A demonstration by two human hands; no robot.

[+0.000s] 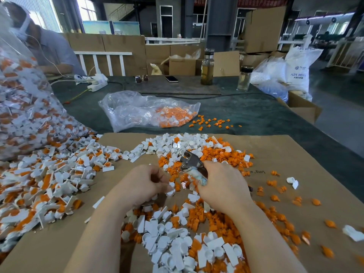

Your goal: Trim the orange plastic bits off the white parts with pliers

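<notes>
- White parts (49, 186) with orange bits not yet cut lie heaped on the cardboard sheet (285, 154), left of it and spilling from the big clear bag (23, 107) at its far-left edge.
- Near edge of the sheet: trimmed white pieces (177, 247); cut orange bits (220, 156) across its middle and right. We judge the job partway, with much untrimmed stock left.
- Our left hand (141, 184), fingers curled, pinches a small white piece (171, 192) mid-sheet; right hand (224, 186) grips the pliers (192, 162), jaws apart.
- Beyond the sheet on the worktop (246, 113): a smaller bag (145, 111) holding mixed orange and white pieces.
</notes>
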